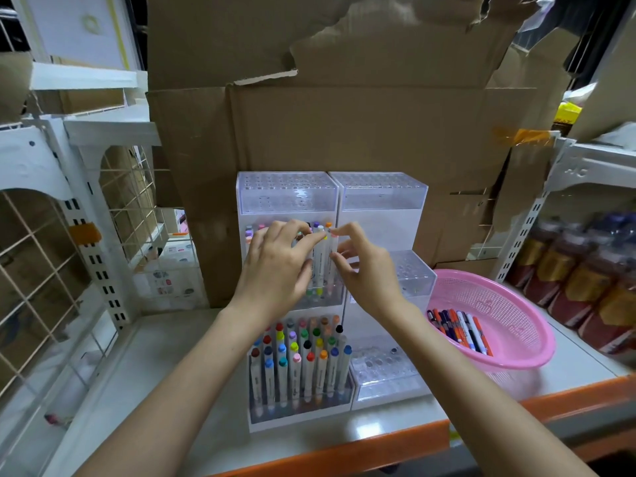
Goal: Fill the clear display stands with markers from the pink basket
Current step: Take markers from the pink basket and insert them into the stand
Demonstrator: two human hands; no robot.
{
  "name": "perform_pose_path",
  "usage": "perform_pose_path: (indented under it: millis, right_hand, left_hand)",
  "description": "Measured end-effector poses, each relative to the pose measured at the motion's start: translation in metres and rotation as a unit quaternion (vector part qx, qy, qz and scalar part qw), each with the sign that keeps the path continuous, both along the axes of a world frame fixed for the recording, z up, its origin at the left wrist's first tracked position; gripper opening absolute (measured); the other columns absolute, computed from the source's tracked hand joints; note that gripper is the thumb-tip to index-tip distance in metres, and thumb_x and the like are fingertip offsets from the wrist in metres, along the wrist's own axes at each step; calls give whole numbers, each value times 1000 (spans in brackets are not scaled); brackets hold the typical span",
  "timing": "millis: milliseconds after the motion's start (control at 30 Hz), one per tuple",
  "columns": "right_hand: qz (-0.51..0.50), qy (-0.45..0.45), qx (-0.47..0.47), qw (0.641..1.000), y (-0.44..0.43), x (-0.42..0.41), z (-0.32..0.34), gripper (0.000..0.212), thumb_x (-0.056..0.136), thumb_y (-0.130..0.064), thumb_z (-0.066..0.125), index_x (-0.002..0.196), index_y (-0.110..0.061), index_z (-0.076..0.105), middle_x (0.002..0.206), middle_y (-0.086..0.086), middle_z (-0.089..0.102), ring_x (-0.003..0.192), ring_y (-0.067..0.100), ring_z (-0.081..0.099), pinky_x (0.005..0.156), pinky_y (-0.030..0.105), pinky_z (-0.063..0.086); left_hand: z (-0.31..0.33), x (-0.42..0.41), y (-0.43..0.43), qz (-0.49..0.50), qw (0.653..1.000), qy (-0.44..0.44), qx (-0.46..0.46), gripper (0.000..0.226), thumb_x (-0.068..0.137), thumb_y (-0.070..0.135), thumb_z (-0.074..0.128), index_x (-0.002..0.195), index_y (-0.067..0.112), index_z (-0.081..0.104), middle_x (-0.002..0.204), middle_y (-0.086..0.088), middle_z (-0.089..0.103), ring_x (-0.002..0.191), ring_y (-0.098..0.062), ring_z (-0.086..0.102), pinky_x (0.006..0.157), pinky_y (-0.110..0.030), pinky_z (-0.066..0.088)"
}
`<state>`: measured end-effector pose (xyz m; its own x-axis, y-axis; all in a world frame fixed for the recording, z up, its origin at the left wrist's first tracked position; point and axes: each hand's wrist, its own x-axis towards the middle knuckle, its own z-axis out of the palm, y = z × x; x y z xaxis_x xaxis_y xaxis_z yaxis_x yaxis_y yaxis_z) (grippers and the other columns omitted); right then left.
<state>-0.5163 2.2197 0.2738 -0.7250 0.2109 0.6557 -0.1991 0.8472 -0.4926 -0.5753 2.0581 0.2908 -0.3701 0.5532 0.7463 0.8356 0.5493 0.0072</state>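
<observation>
Nearest is the orange front lip [344,449] of the tabletop [155,356]. There's a bare strip left of the stands, fenced in on that side by a white wire rack [96,235].

Two clear display stands sit side by side, touching, three steps each. The left stand [292,197] has its near step crammed with upright near-step markers [299,359], too tightly packed for a sure count. The right stand [385,201] shows open holes.

Just right of it, one pink basket [499,297] sits by the tabletop's right front edge, with roughly ten basket markers [461,330] lying loose in it.

Both hands meet at the left stand's middle step. The left hand [275,266] has its grip curled on the left white marker [317,256]. The right hand [364,270] has its grip pinching the right white marker [332,249] between thumb and forefinger.

Torn cardboard [344,125] stands right behind the stands, and dark bottles [585,270] line the far-right shelf.
</observation>
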Motion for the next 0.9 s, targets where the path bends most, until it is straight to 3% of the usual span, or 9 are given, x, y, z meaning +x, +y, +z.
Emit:
perform_pose_path:
  millis: [133, 333, 467, 567, 767, 900]
  right_hand:
    - [2, -3, -7, 1000, 0, 1, 3, 23, 93, -12, 61, 114, -15, 53, 79, -4, 61, 67, 20, 62, 61, 45, 55]
    - [-15, -17, 7, 1000, 2, 0, 8, 26, 91, -17, 64, 114, -19, 53, 77, -13, 58, 52, 7, 48, 56, 40, 51]
    - [-21, -27, 7, 999, 2, 2, 11, 28, 90, -20, 66, 114, -22, 51, 78, -13, 59, 51, 21, 51, 55, 39, 49]
    - [-18, -34, 0, 999, 3, 0, 10, 30, 90, -25, 66, 114, -24, 48, 77, -11, 59, 52, 20, 52, 56, 40, 50]
    - [-4, -67, 13, 998, 12, 11, 6, 41, 90, -42, 62, 124, -27, 44, 92, -10, 60, 85, 13, 57, 67, 40, 52]
    - [-27, -59, 41, 997, 39, 29, 9, 41, 91, -44, 60, 124, -24, 49, 103, -7, 62, 97, 15, 56, 71, 37, 50]
  left_hand:
    - [0, 1, 1, 7, 1000, -7, 1, 49, 78, 13, 70, 126, 18, 59, 111, -4, 56, 106, -24, 49, 94, -43, 40]
    - [-1, 3, 3, 13, 1000, -11, 12, 49, 78, 12, 71, 125, 18, 60, 110, -3, 56, 106, -23, 49, 94, -45, 41]
    - [-1, 5, 4, 21, 999, -19, 18, 48, 78, 11, 70, 124, 18, 60, 109, -4, 56, 106, -23, 49, 94, -44, 40]
    - [-1, 6, 5, 31, 999, -28, 16, 46, 78, 11, 69, 123, 18, 60, 108, -3, 55, 106, -23, 49, 94, -45, 40]
    - [6, 16, 15, 56, 998, -21, 10, 39, 81, 18, 69, 119, 15, 63, 106, -5, 57, 102, -25, 52, 90, -42, 42]
    - [11, 26, 42, 25, 1000, 1, 6, 39, 78, 18, 70, 116, 13, 64, 106, -6, 60, 100, -25, 54, 85, -38, 43]
